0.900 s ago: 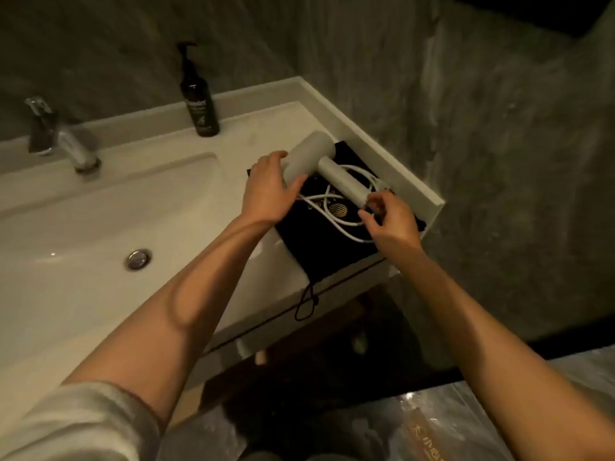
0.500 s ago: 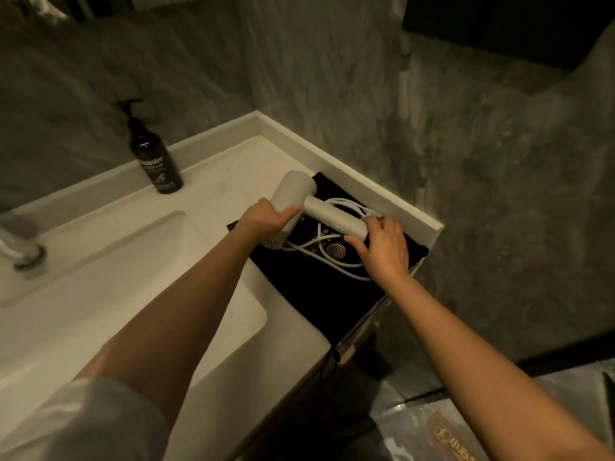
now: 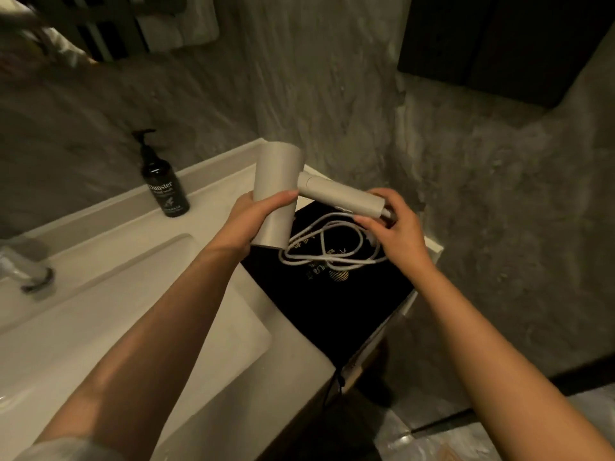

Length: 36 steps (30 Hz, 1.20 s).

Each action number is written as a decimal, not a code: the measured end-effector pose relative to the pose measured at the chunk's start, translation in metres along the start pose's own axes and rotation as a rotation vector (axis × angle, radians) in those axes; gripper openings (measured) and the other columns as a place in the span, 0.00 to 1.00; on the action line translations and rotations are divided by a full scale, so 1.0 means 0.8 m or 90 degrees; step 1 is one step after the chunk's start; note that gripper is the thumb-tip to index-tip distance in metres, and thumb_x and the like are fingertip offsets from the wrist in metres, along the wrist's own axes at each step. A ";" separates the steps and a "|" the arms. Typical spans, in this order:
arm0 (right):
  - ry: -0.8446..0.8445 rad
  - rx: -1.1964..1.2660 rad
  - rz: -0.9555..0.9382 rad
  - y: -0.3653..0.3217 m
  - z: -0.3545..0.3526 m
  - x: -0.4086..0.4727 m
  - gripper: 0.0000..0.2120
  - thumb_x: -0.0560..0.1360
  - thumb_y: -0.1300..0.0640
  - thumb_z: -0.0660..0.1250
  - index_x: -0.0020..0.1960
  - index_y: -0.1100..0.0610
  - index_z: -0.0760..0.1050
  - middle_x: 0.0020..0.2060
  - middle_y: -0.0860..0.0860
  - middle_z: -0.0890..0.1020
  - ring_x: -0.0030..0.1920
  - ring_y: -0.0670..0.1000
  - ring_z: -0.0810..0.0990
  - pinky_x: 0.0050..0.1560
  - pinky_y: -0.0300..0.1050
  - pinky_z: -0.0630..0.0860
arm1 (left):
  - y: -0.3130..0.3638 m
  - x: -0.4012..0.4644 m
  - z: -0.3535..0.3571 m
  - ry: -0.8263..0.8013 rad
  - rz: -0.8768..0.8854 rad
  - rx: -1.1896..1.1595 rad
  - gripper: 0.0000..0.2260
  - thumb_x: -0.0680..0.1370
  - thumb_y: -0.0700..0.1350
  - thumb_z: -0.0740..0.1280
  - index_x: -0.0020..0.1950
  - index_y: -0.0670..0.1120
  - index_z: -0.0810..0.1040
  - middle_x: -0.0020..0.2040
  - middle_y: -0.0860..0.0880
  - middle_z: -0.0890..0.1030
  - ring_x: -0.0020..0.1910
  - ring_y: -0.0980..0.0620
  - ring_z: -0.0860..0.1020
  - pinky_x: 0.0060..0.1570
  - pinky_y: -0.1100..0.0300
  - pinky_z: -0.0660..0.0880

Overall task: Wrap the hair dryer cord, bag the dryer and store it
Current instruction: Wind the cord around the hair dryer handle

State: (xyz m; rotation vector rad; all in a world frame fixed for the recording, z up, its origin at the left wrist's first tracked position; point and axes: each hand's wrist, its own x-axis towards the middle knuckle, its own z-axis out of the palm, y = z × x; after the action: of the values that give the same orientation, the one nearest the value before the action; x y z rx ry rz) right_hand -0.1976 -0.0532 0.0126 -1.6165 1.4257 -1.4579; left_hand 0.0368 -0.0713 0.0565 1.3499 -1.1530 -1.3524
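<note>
A grey, mottled wall fills the back and right of the view, meeting in a corner behind the work area, with a dark panel set into it at the upper right. Below it a long white vanity counter runs from the left edge to that corner, its shallow basin taking up the left part and a blurred metal faucet standing at the far left rim. On the counter's right end lies a flat black drawstring bag with gold printing, its drawstring hanging over the front edge. A dark pump bottle with a white label stands upright at the back of the counter, well apart from the bag and clear of both arms. The white hair dryer is held up above the bag, barrel toward the left and handle pointing right. The left hand is wrapped around the lower part of the barrel, thumb across its front and fingers curled behind. The right hand is closed loosely on the end of the handle where the cable leaves it, fingers above and thumb below. The white cord hangs from there in several loose, untidy loops that droop onto the bag's top face, not wound around anything. At the lower right corner a pale, crinkled plastic sheet covers the floor.
</note>
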 end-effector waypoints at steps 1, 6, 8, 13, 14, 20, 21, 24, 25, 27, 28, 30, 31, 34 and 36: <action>0.017 0.028 0.014 -0.007 0.000 0.005 0.23 0.67 0.60 0.76 0.58 0.57 0.72 0.42 0.48 0.76 0.38 0.38 0.75 0.42 0.32 0.74 | 0.006 -0.005 0.000 0.016 0.026 -0.008 0.20 0.67 0.51 0.76 0.53 0.42 0.77 0.45 0.40 0.83 0.41 0.46 0.82 0.45 0.50 0.80; 0.051 0.218 0.101 -0.024 0.006 0.020 0.14 0.70 0.62 0.72 0.49 0.57 0.68 0.36 0.49 0.74 0.32 0.41 0.77 0.34 0.36 0.76 | 0.032 -0.031 -0.003 0.162 0.095 -0.073 0.31 0.59 0.56 0.78 0.57 0.44 0.77 0.49 0.41 0.83 0.48 0.42 0.83 0.48 0.46 0.80; 0.008 0.261 0.110 -0.027 0.012 0.021 0.07 0.74 0.62 0.68 0.44 0.56 0.69 0.34 0.50 0.77 0.29 0.38 0.78 0.35 0.30 0.75 | 0.041 -0.042 -0.004 0.225 0.123 -0.110 0.35 0.59 0.57 0.78 0.61 0.44 0.75 0.52 0.41 0.83 0.50 0.43 0.83 0.49 0.46 0.80; -0.140 0.384 0.153 -0.042 0.038 0.031 0.07 0.79 0.61 0.59 0.43 0.55 0.72 0.34 0.48 0.83 0.44 0.48 0.80 0.57 0.45 0.76 | 0.057 -0.076 -0.001 0.351 0.180 -0.157 0.32 0.63 0.55 0.77 0.63 0.46 0.72 0.53 0.44 0.81 0.49 0.46 0.81 0.42 0.52 0.79; -0.173 0.398 0.158 -0.049 0.044 0.032 0.07 0.79 0.60 0.58 0.44 0.55 0.72 0.35 0.48 0.82 0.46 0.49 0.80 0.58 0.48 0.75 | 0.059 -0.082 0.001 0.367 0.188 -0.180 0.34 0.61 0.56 0.77 0.63 0.46 0.72 0.54 0.43 0.81 0.50 0.46 0.81 0.44 0.51 0.80; -0.314 0.324 0.117 -0.095 0.087 0.003 0.11 0.81 0.56 0.53 0.51 0.57 0.73 0.32 0.53 0.77 0.33 0.49 0.81 0.45 0.46 0.78 | 0.101 -0.111 0.004 0.468 0.189 -0.395 0.32 0.68 0.54 0.75 0.66 0.45 0.65 0.53 0.44 0.77 0.50 0.46 0.79 0.51 0.48 0.79; -0.311 0.299 0.099 -0.097 0.092 -0.003 0.12 0.82 0.55 0.53 0.53 0.55 0.74 0.31 0.52 0.75 0.30 0.48 0.78 0.40 0.45 0.77 | 0.106 -0.115 -0.001 0.490 0.206 -0.390 0.32 0.69 0.54 0.75 0.66 0.45 0.65 0.54 0.44 0.77 0.50 0.46 0.79 0.52 0.48 0.79; -0.285 0.148 -0.021 -0.103 0.099 -0.014 0.15 0.81 0.52 0.52 0.64 0.51 0.72 0.32 0.48 0.73 0.32 0.46 0.72 0.35 0.41 0.70 | 0.116 -0.129 -0.025 0.542 0.272 -0.320 0.33 0.68 0.53 0.75 0.67 0.46 0.64 0.57 0.44 0.76 0.54 0.46 0.79 0.56 0.46 0.78; -0.285 0.059 -0.093 -0.107 0.099 -0.015 0.17 0.81 0.51 0.52 0.66 0.50 0.70 0.35 0.47 0.76 0.35 0.46 0.74 0.38 0.41 0.72 | 0.119 -0.134 -0.034 0.555 0.286 -0.290 0.33 0.69 0.53 0.75 0.68 0.47 0.63 0.58 0.44 0.75 0.55 0.46 0.78 0.56 0.47 0.78; -0.289 -0.103 -0.244 -0.117 0.095 -0.015 0.18 0.80 0.48 0.52 0.67 0.50 0.70 0.47 0.48 0.81 0.46 0.49 0.79 0.47 0.46 0.76 | 0.124 -0.142 -0.054 0.581 0.310 -0.223 0.34 0.69 0.52 0.75 0.69 0.47 0.63 0.59 0.45 0.74 0.56 0.48 0.77 0.53 0.52 0.78; -0.281 -0.143 -0.307 -0.126 0.091 -0.012 0.18 0.80 0.48 0.53 0.66 0.51 0.71 0.51 0.48 0.81 0.49 0.50 0.80 0.48 0.47 0.76 | 0.125 -0.145 -0.065 0.596 0.326 -0.175 0.34 0.69 0.52 0.75 0.69 0.47 0.63 0.59 0.46 0.74 0.55 0.49 0.76 0.51 0.56 0.77; -0.255 -0.147 -0.409 -0.151 0.079 -0.002 0.15 0.79 0.49 0.56 0.62 0.49 0.74 0.51 0.47 0.82 0.47 0.49 0.80 0.45 0.49 0.78 | 0.127 -0.152 -0.087 0.615 0.347 -0.048 0.32 0.69 0.52 0.75 0.68 0.48 0.65 0.57 0.47 0.73 0.53 0.50 0.76 0.45 0.61 0.75; -0.248 -0.144 -0.451 -0.166 0.072 0.005 0.14 0.79 0.48 0.56 0.60 0.48 0.75 0.49 0.46 0.82 0.45 0.49 0.81 0.43 0.50 0.78 | 0.127 -0.155 -0.097 0.608 0.349 0.015 0.32 0.69 0.51 0.76 0.68 0.48 0.65 0.56 0.47 0.73 0.52 0.51 0.75 0.43 0.63 0.74; -0.293 -0.136 -0.526 -0.215 0.058 0.033 0.12 0.78 0.46 0.57 0.55 0.46 0.76 0.46 0.44 0.83 0.43 0.47 0.80 0.42 0.51 0.77 | 0.126 -0.166 -0.124 0.533 0.320 0.146 0.32 0.69 0.49 0.76 0.68 0.47 0.65 0.56 0.47 0.73 0.49 0.51 0.75 0.39 0.63 0.73; -0.341 -0.138 -0.526 -0.243 0.053 0.055 0.10 0.78 0.47 0.58 0.54 0.46 0.77 0.45 0.44 0.83 0.43 0.45 0.79 0.43 0.51 0.77 | 0.124 -0.172 -0.137 0.457 0.300 0.191 0.31 0.68 0.50 0.76 0.66 0.49 0.67 0.54 0.48 0.75 0.49 0.52 0.76 0.39 0.61 0.73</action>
State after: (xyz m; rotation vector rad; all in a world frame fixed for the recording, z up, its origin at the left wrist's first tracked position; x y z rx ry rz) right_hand -0.0972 -0.0458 0.1896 -2.6703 0.6334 -1.0980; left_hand 0.1470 0.0423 0.1816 1.4712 -1.0825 -0.3097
